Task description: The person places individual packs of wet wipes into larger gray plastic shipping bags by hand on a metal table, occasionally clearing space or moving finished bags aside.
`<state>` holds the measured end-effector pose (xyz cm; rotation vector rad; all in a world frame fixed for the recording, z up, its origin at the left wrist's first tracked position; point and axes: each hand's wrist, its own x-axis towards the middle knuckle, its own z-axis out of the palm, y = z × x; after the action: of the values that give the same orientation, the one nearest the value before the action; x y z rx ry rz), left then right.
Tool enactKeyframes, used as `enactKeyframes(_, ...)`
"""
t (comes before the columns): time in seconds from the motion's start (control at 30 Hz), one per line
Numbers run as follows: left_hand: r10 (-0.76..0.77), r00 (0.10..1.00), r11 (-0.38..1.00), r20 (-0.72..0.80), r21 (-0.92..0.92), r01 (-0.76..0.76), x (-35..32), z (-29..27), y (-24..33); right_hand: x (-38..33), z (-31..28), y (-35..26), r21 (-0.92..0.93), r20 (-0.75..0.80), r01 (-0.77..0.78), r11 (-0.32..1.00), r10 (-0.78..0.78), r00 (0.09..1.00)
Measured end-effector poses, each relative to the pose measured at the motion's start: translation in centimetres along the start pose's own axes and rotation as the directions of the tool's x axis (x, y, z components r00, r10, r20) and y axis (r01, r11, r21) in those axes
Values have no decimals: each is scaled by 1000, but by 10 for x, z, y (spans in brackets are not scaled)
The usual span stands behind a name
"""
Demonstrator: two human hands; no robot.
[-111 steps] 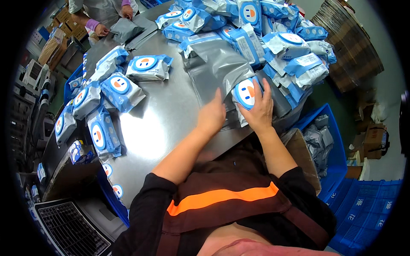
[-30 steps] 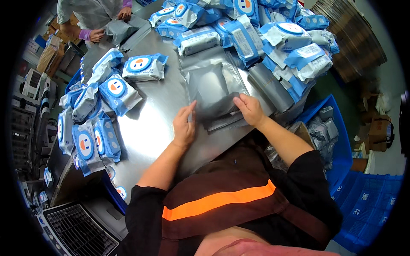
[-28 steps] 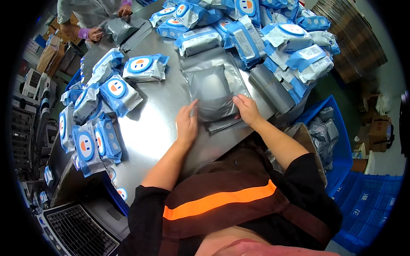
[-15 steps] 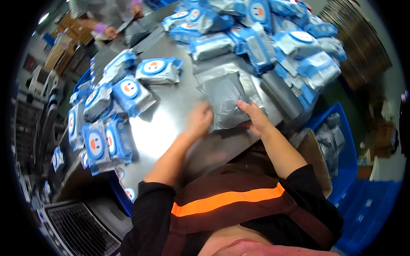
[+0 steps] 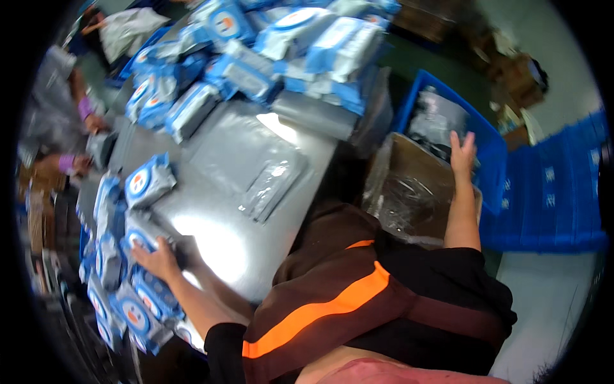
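On the left, my left hand (image 5: pixel 158 258) lies against a blue-and-white pack of wipes (image 5: pixel 142 225), fingers apart across its near side. Other packs of wipes (image 5: pixel 134 313) crowd around it at the table's left edge. My right hand (image 5: pixel 463 157) is stretched out over a blue crate (image 5: pixel 491 137), its fingers spread and nothing held. Grey plastic parcels (image 5: pixel 441 114) lie in that crate, just beyond the fingertips. Flat grey mailing bags (image 5: pixel 246 153) rest in a stack on the metal table (image 5: pixel 268 249).
A large heap of wipes packs (image 5: pixel 256 64) covers the far side, with a grey plastic roll (image 5: pixel 313 115) before it. An open cardboard box (image 5: pixel 409 185) with clear plastic stands beside the crate. Blue crates (image 5: pixel 543 185) are at right. Another person's hands (image 5: pixel 89 137) work at far left.
My right hand has let go of the grey parcel and moved right over the crate. My left hand has moved left to the wipes packs. The view has turned right.
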<state>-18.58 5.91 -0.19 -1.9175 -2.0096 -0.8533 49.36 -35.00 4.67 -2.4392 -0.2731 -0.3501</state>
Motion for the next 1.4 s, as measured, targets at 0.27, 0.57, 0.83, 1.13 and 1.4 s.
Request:
enactKeyframes(0.27,166,972,712,-166,-662,-234,-62,-67,185,-181,48,-263,840,526,-58,540,-781,337)
enactKeyframes(0.57,459,845,656,273,-746,-115,-78,-14,254,-165,152,-316,213,617,715,666,-659,430)
enactKeyframes(0.83,620,713,735,329,-561,-380,-63,27,244,-137,138,-299,650,698,204,732,-681,222)
enactKeyframes(1.13,469,851,681,236,-710,-179,-65,14,243,-126,77,-243,774,337,627,87,-895,-292)
enactKeyframes(1.4,514,858,580,8,-739,-341,-70,19,244,-171,72,-252,490,392,800,345,-908,151)
